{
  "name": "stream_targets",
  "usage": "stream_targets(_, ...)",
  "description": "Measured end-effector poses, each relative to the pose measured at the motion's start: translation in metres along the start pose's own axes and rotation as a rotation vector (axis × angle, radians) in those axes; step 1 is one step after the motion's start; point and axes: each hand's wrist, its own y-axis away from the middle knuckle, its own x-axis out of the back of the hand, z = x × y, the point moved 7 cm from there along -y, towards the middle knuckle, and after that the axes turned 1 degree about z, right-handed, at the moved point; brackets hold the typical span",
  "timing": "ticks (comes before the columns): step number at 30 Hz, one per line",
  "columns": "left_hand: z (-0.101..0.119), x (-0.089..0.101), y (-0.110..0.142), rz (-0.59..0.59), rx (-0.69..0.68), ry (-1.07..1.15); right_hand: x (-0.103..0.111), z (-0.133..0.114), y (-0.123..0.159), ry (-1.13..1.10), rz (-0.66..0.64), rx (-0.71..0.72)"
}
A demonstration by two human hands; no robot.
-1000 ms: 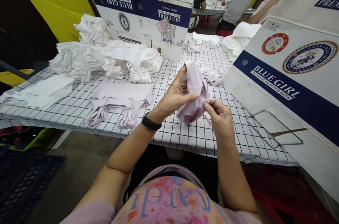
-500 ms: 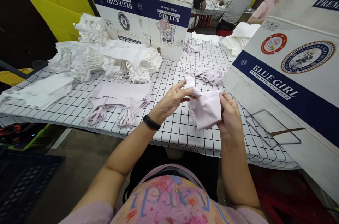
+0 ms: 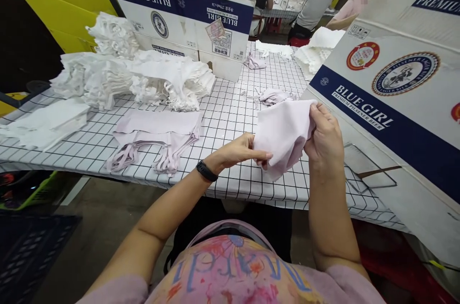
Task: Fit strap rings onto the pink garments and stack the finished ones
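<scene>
A pale lilac piece of fabric (image 3: 282,127) is stretched between my two hands above the table's front part. My left hand (image 3: 246,152) pinches its lower left side, thumb lying on top of the cloth. At its upper right corner, my right hand (image 3: 326,131) grips the edge between thumb and fingers. Behind the held piece lies a crumpled lilac bundle (image 3: 275,96). To the left of my hands rests a flat stack of lilac garment pieces with straps (image 3: 158,127). Whether the held cloth has straps of its own is hidden.
White strapped garments (image 3: 132,76) are heaped at the left, near flat white pieces (image 3: 46,122). Beer cartons stand behind (image 3: 179,16) and at the right (image 3: 381,107) on the checked tablecloth (image 3: 226,124). A wire frame (image 3: 377,174) lies by the right carton. Several people sit farther back.
My right hand has risen and moved right with its corner of the fabric. My left hand has slid down to the cloth's lower left, and the piece is turned and spread wider.
</scene>
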Motion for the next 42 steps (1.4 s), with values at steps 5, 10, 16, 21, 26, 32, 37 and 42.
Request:
stream_targets(5,0.037,0.015,0.004,0.079,-0.203,0.034,0.016,0.010,-0.005,0.153,0.004,0.001)
stream_targets(10,0.058,0.031,0.009,0.230,-0.236,0.043,0.013,0.047,0.022,0.206,-0.378,-0.393)
stream_targets(16,0.070,0.045,0.019,0.373,-0.325,0.062,0.012,0.070,0.044,0.261,-0.602,-0.535)
stream_targets(21,0.082,0.065,0.035,0.540,-0.472,0.103,0.013,0.069,0.039,0.231,-0.544,-0.440)
stream_targets(26,0.073,0.075,0.036,0.547,-0.461,0.162,0.025,0.062,0.030,0.086,-0.208,-0.426)
stream_targets(32,0.027,0.050,0.017,0.372,-0.314,0.177,0.007,0.039,0.023,0.021,-0.125,-0.293)
stream_targets(37,-0.016,0.015,0.006,0.185,-0.042,0.284,0.007,0.043,0.009,-0.023,-0.074,-0.241)
stream_targets(42,-0.012,0.026,0.005,0.273,-0.051,0.428,0.023,0.057,0.001,0.076,-0.015,-0.164)
